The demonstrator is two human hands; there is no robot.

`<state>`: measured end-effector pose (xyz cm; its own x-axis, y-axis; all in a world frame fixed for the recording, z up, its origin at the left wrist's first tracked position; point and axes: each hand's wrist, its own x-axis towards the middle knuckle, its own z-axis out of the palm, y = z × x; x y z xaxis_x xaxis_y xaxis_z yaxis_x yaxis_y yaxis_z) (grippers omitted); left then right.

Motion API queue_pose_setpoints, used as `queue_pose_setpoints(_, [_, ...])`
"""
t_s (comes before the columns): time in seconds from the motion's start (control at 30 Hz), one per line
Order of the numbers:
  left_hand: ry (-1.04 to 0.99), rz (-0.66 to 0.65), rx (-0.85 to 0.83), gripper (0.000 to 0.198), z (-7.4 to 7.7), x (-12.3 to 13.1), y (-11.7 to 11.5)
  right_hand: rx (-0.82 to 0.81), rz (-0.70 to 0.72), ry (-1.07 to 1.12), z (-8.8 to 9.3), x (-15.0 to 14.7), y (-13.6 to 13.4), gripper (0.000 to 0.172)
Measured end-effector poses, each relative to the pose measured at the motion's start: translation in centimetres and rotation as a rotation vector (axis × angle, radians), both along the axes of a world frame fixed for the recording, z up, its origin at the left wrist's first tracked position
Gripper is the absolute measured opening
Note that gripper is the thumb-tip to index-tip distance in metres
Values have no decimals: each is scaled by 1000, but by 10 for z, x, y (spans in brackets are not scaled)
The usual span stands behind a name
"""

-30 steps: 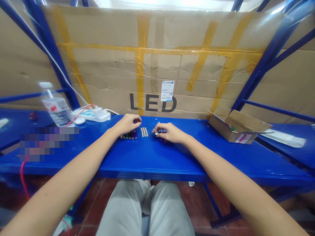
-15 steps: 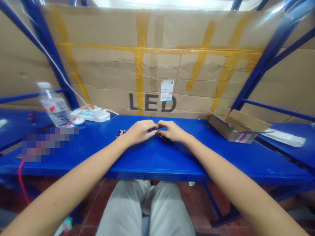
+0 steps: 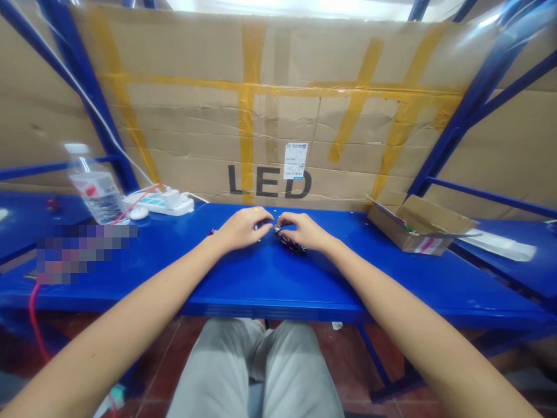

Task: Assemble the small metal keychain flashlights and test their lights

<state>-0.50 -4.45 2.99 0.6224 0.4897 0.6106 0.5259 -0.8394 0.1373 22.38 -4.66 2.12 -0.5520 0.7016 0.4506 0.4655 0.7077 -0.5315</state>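
My left hand (image 3: 244, 229) rests over the blue table with thumb and fingers apart. Small shiny bits show in the gap between them; whether they touch the hand I cannot tell. My right hand (image 3: 304, 230) pinches a small silvery part (image 3: 277, 229) between thumb and fingertips. Beneath that hand lies a dark bundle of small pieces (image 3: 292, 246), partly covered by the fingers. Just left of my left hand, a bit of a small purple-and-silver object (image 3: 212, 231) pokes out; the rest is hidden.
A water bottle (image 3: 93, 184) and a white power strip (image 3: 159, 201) stand at the back left of the blue table (image 3: 261, 278). An open cardboard box (image 3: 420, 226) sits at the right. A large taped carton (image 3: 195, 133) walls off the back.
My hands were together at the fingertips and have parted slightly. The left hand has shifted left, covering more of the purple-and-silver object; the right hand has barely moved.
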Motion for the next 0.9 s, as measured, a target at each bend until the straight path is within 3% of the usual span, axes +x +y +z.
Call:
queue_pose_setpoints(0.1, [20,178,-26,22,1,-17,20,-51,10,43,-2,-1,1,10])
queue_pose_setpoints(0.2, [117,329,-120,27,-5,-34,43,-247,42,178,0,-4,-1,14])
queue_pose_setpoints(0.33, [238,381,-276,29,-17,-44,66,-544,117,326,3,-9,-5,21])
queue_pose_setpoints(0.47, [294,423,-377,20,-21,-44,75,-537,149,235,-2,-12,-5,23])
queue_pose_setpoints(0.67, [175,571,-479,5,-15,-45,71,-384,160,121,-5,-14,-7,17])
queue_pose_setpoints(0.77, [116,609,-522,9,-11,-46,66,-424,172,162,-4,-15,-8,18])
queue_pose_setpoints(0.9, [134,557,-511,8,-8,-48,61,-518,188,198,-7,-15,-6,22])
